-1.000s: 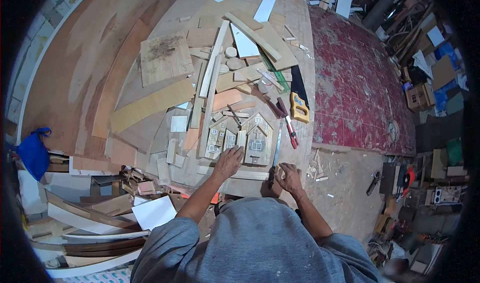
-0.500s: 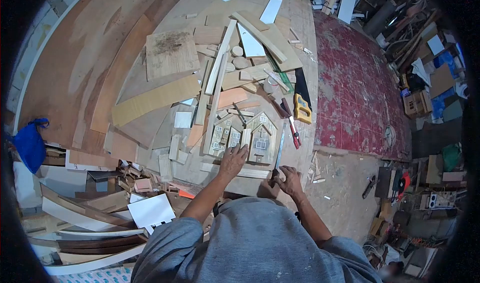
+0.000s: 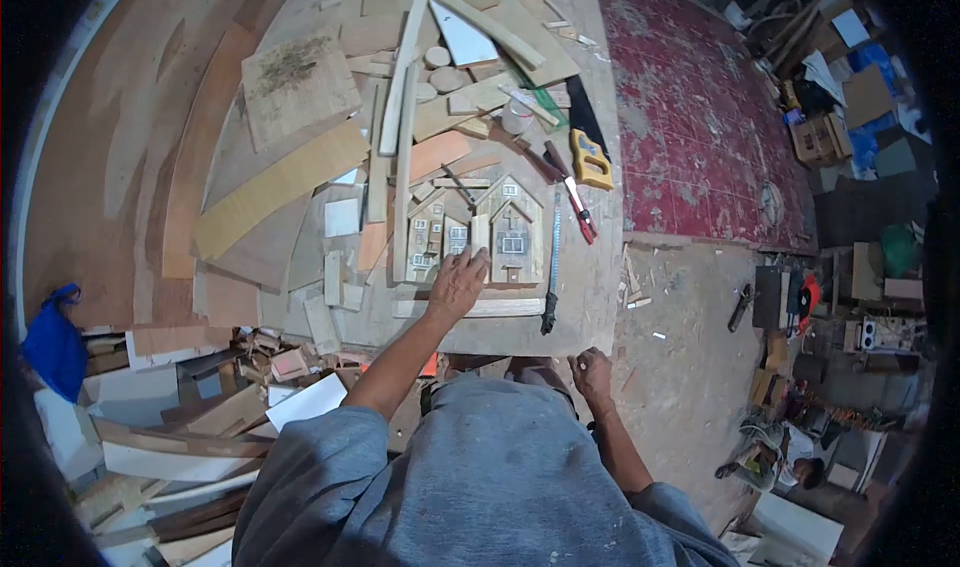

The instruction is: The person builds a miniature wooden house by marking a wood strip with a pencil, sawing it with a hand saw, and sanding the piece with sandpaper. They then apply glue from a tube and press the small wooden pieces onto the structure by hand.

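Observation:
My left hand (image 3: 460, 281) lies with its fingers stretched over the lower middle of a small wooden house model (image 3: 514, 232), at the pale upright strip between its two gabled parts. Little white-framed windows show on both gables. Beyond the table's front edge, my right hand (image 3: 592, 372) is closed, its fingers curled; whether anything small is inside is hidden. A thin ruler (image 3: 555, 252) lies right of the model, and a black-handled tool (image 3: 548, 313) rests at its near end. Just in front of the model is a pale wood strip (image 3: 470, 308).
A yellow-handled handsaw (image 3: 591, 159) and red-handled pliers (image 3: 584, 225) lie to the right. Wood offcuts (image 3: 440, 117) cover the far side of the table. Scraps (image 3: 290, 367) are piled at lower left. What looks like a person (image 3: 795, 457) is at lower right.
My right hand has left the black-handled tool and moved back past the table's front edge. The tool stays on the table. My left hand remains on the house model while the view has shifted.

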The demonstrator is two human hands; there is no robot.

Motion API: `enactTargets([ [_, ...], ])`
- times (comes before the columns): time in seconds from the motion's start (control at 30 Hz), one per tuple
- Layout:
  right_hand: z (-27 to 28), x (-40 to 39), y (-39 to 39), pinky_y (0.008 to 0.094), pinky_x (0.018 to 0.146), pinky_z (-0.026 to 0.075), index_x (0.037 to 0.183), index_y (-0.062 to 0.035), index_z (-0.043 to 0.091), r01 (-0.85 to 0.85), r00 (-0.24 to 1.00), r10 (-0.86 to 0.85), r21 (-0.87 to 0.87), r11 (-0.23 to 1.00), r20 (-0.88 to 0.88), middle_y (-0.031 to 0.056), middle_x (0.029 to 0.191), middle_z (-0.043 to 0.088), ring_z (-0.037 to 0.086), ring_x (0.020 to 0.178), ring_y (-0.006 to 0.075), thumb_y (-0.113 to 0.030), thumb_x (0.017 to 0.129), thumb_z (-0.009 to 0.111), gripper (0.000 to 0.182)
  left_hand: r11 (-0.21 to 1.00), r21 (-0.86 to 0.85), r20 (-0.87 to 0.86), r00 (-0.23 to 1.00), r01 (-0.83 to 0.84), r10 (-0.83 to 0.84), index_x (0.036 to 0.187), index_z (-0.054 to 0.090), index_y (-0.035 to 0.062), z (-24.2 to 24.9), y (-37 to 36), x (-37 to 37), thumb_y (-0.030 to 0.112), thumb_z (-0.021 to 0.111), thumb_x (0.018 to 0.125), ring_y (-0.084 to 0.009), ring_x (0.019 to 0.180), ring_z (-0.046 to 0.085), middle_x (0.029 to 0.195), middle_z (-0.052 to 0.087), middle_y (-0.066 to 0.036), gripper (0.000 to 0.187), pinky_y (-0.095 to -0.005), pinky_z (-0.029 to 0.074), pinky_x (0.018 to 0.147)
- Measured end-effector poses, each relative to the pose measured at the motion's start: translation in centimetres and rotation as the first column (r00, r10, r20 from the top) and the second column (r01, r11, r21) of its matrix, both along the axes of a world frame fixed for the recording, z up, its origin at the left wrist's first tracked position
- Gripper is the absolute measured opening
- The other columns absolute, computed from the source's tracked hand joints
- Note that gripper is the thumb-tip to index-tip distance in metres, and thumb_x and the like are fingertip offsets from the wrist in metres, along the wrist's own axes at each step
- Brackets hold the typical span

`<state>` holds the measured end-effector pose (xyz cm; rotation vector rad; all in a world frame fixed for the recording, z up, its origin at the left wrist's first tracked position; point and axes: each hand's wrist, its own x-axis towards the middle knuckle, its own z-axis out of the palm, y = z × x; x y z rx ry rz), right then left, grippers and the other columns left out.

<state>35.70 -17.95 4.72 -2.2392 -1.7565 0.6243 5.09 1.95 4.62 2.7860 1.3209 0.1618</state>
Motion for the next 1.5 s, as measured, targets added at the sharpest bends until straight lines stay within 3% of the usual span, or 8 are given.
enactTargets([
  [0.2,1.3,-4.9,6.9,0.0474,0.083,0.048,0.103,-0.0048,0.067,-0.273,0.936,0.276,0.047,0.961,-0.219,0.0153,0.107,0.063,0.062,0.095,0.0370,-0.008,0.081,0.065,0.022,0.994,0.000,0.058,0.993,-0.108,0.108,0.119,0.062,0.0026,-1.3,-0.7,1.6,0.014,0.056,0.084,-0.0278,0.114,0.056,0.133,0.057,-0.010,0.037,-0.0369,0.052,0.092],
  [0.53,1.2,-4.3,11.2,0.0479,0.076,0.051,0.101,-0.0053,0.067,-0.513,0.829,0.504,0.029,0.858,-0.241,0.0172,0.096,0.065,0.063,0.090,0.0389,-0.009,0.081,0.064,0.020,0.973,0.027,0.001,0.974,-0.228,0.228,0.128,0.057,0.0040,-1.0,-2.0,1.8,0.014,0.052,0.089,-0.0256,0.128,0.047,0.140,0.052,-0.007,0.041,-0.0380,0.044,0.100],
  [0.93,2.5,-2.0,14.3,0.0382,0.070,0.054,0.106,-0.0002,0.067,-0.730,0.617,0.668,0.016,0.683,-0.416,0.0173,0.096,0.067,0.066,0.079,0.0306,-0.005,0.083,0.066,0.024,0.951,-0.036,0.037,0.950,-0.308,0.310,0.104,0.063,0.0003,-1.9,-2.2,3.3,0.014,0.053,0.086,-0.0231,0.117,0.052,0.117,0.055,-0.009,0.024,-0.0367,0.045,0.093],
  [1.13,4.3,-6.4,18.6,0.0367,0.077,0.053,0.110,0.0043,0.063,-0.685,0.575,0.792,0.406,0.604,-0.207,0.0201,0.104,0.066,0.066,0.089,0.0279,-0.009,0.086,0.067,0.028,0.916,-0.101,0.018,0.920,-0.387,0.391,0.110,0.062,0.0019,0.4,-2.8,4.1,0.016,0.054,0.087,-0.0226,0.121,0.050,0.122,0.055,-0.008,0.028,-0.0375,0.043,0.096],
  [1.23,10.6,-9.3,20.9,0.0281,0.077,0.049,0.104,0.0025,0.064,-0.499,0.550,0.359,0.048,0.865,-0.754,0.0088,0.098,0.066,0.060,0.083,0.0155,-0.011,0.087,0.071,0.023,0.914,0.066,0.013,0.916,-0.400,0.400,0.101,0.064,0.0057,1.3,-3.1,4.4,0.017,0.057,0.085,-0.0213,0.120,0.049,0.117,0.056,-0.007,0.021,-0.0397,0.041,0.097],
  [1.3,20.3,-9.8,21.7,0.0336,0.076,0.047,0.096,0.0002,0.064,-0.513,0.052,0.286,0.220,0.829,-0.957,0.0086,0.086,0.065,0.062,0.082,0.0210,-0.019,0.093,0.065,0.020,0.866,0.118,0.169,0.870,-0.485,0.464,0.101,0.067,0.0062,-0.5,-3.4,4.9,0.017,0.056,0.086,-0.0211,0.121,0.049,0.120,0.054,-0.006,0.021,-0.0394,0.039,0.098],
  [1.37,29.7,-10.8,21.5,0.0478,0.089,0.042,0.078,-0.0002,0.063,-0.380,-0.630,0.224,0.547,0.746,-0.743,0.0122,0.076,0.065,0.067,0.080,0.0320,-0.025,0.095,0.056,0.030,0.890,0.104,0.054,0.896,-0.443,0.440,0.101,0.068,0.0066,0.0,-3.4,4.9,0.017,0.056,0.086,-0.0214,0.121,0.049,0.121,0.054,-0.006,0.022,-0.0389,0.039,0.097],
  [1.5,31.8,-0.7,17.9,0.0447,0.088,0.045,0.080,0.0006,0.064,-0.341,-0.671,0.233,0.572,0.745,-0.704,0.0116,0.074,0.064,0.067,0.078,0.0290,-0.020,0.095,0.056,0.027,0.923,0.027,-0.077,0.920,-0.383,0.384,0.102,0.071,0.0053,1.2,-2.9,4.6,0.015,0.054,0.087,-0.0228,0.120,0.051,0.123,0.054,-0.007,0.024,-0.0392,0.042,0.093],
])
